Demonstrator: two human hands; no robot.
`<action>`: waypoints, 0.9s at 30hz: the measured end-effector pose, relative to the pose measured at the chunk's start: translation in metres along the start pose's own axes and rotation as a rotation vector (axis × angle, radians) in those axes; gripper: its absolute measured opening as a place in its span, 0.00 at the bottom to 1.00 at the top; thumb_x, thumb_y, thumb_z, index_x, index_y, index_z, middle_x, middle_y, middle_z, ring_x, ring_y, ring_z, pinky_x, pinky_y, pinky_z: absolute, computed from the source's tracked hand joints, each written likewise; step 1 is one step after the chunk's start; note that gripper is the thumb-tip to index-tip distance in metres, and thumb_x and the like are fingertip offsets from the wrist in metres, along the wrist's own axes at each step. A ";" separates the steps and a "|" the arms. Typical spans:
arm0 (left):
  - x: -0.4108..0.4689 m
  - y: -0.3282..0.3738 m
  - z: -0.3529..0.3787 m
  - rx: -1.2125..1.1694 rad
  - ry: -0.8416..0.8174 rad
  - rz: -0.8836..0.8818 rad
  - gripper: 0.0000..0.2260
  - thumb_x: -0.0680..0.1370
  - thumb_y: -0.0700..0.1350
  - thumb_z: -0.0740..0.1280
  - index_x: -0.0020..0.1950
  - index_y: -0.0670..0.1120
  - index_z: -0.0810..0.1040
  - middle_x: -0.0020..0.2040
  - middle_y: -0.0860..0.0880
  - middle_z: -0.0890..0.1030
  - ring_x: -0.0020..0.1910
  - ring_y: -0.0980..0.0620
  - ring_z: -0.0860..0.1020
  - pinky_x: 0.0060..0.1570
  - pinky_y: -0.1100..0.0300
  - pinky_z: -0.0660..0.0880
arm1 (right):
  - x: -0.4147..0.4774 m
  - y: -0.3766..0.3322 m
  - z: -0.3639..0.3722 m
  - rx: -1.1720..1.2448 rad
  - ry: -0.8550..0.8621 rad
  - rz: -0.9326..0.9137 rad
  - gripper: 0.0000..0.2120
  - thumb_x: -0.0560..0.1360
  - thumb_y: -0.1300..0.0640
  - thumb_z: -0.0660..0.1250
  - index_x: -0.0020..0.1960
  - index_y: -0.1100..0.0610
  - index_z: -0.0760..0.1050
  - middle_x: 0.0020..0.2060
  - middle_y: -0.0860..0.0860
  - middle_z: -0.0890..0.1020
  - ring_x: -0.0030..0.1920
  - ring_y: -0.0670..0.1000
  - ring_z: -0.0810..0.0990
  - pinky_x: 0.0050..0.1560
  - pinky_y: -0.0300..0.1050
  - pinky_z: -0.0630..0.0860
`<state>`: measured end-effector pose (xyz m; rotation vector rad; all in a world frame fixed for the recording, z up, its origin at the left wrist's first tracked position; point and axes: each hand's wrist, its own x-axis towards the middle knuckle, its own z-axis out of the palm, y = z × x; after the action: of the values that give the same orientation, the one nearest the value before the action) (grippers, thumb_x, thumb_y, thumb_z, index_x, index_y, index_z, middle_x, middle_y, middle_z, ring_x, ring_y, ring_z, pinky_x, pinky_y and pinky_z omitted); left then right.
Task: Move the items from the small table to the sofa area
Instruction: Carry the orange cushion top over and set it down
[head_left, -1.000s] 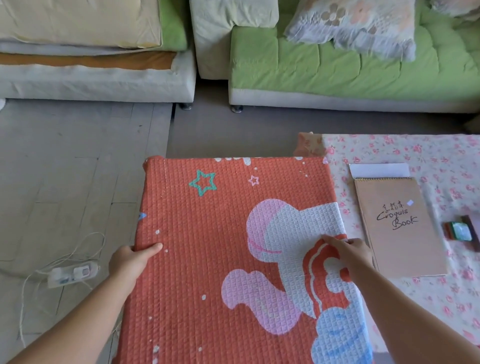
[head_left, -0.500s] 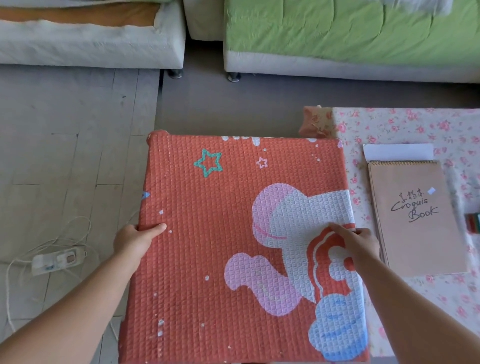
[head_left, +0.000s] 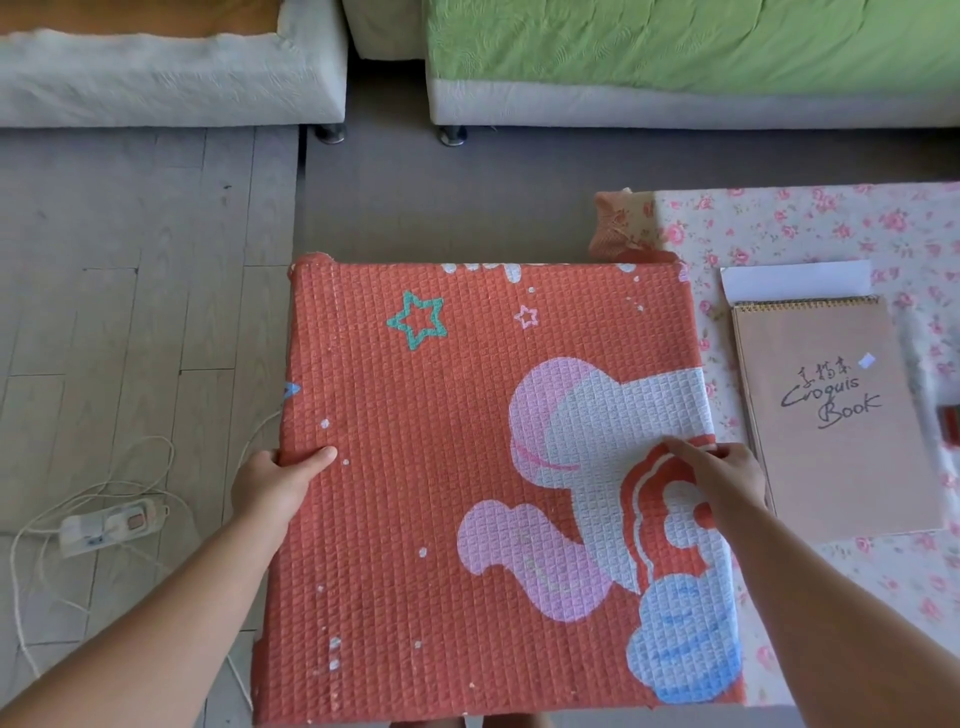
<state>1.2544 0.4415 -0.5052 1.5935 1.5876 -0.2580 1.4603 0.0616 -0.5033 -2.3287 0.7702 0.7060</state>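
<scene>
- Compared with one second ago, my view is tipped lower: the green sofa (head_left: 675, 47) now sits at the very top, and the red quilted pad (head_left: 441, 467) is a little further from me, in the same hold.
- I see the left hand (head_left: 275, 483) gripping the left edge of the pad, thumb lying on the top side and the other fingers curled under it.
- I see the right hand (head_left: 722, 478) holding the right edge, thumb stretched over the printed cartoon figure; its other fingers are hidden under the pad, so I cannot tell how they lie.
- Between the two hands the pad is spread flat, print side up. Its right edge reaches over the left side of the small table (head_left: 831, 223) with the flowered cloth; whether it rests on the table I cannot tell.
- Just right of the right hand, a brown sketchbook (head_left: 831, 441) marked "Croquis Book" lies on the table, with a white sheet (head_left: 795, 278) showing at its far end.
- Left of the left hand, a power strip (head_left: 111, 525) with its white cord lies on the floor.
- Beyond both hands, across the grey floor, a pale sofa section (head_left: 156, 78) stands beside the green one.
</scene>
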 end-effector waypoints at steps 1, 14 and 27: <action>-0.001 0.000 0.001 0.008 0.005 -0.002 0.20 0.68 0.53 0.75 0.51 0.39 0.79 0.46 0.41 0.82 0.43 0.41 0.80 0.48 0.47 0.78 | 0.001 0.000 0.000 -0.010 -0.003 -0.006 0.28 0.60 0.39 0.75 0.46 0.59 0.74 0.41 0.57 0.80 0.28 0.57 0.77 0.19 0.39 0.71; -0.070 0.036 0.009 0.136 0.106 0.070 0.21 0.71 0.48 0.72 0.59 0.38 0.74 0.57 0.38 0.79 0.53 0.37 0.78 0.53 0.46 0.76 | -0.051 -0.005 -0.028 -0.226 -0.164 -0.164 0.26 0.69 0.52 0.72 0.65 0.57 0.70 0.52 0.58 0.81 0.40 0.56 0.82 0.42 0.50 0.79; -0.196 0.089 0.031 0.098 -0.120 0.445 0.22 0.76 0.47 0.67 0.68 0.42 0.69 0.66 0.44 0.75 0.62 0.45 0.74 0.59 0.54 0.70 | -0.130 0.000 -0.102 -0.051 -0.048 -0.301 0.24 0.72 0.56 0.70 0.67 0.56 0.70 0.64 0.55 0.76 0.47 0.50 0.79 0.46 0.42 0.76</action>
<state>1.3127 0.2943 -0.3564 1.9198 1.1080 -0.1868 1.4002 0.0397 -0.3511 -2.3940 0.3709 0.6502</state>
